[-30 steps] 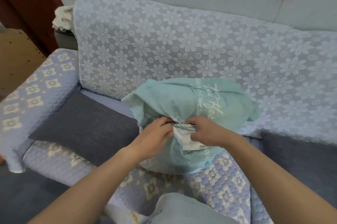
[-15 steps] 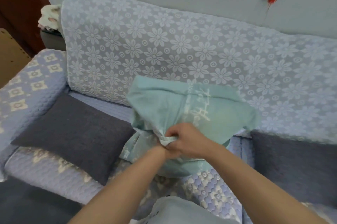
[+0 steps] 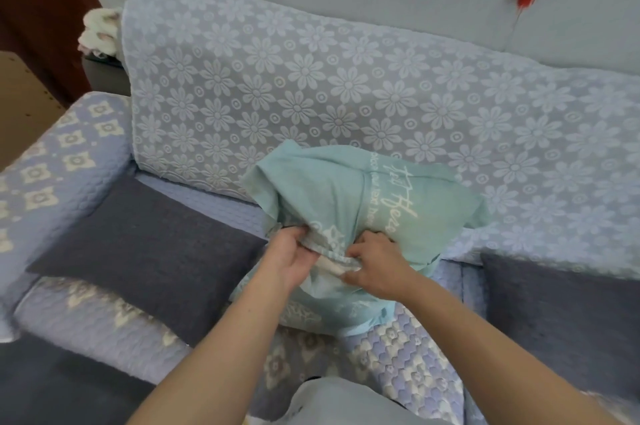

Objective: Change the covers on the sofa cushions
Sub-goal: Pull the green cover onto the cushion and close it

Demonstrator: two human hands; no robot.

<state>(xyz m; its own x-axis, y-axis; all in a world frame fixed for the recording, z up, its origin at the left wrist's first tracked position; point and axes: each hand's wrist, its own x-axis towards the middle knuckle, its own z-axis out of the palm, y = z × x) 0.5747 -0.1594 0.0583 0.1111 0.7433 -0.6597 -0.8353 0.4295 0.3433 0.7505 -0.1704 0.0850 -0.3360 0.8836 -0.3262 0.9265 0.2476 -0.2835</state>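
On the sofa seat (image 3: 398,352), against the flowered backrest, a teal cushion cover (image 3: 332,196) is held at its opening. Its edge is pinched by the curled fingers of the left hand (image 3: 289,256) and the right hand (image 3: 375,267), forearms extended forward. White script is printed on the cover; only "Here" can be read.

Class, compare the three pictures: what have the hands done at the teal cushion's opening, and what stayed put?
The left hand, half a second ago tucked behind the right hand, has moved out leftward; both again pinch the teal cover at its opening. The grey cushion stayed where it was.
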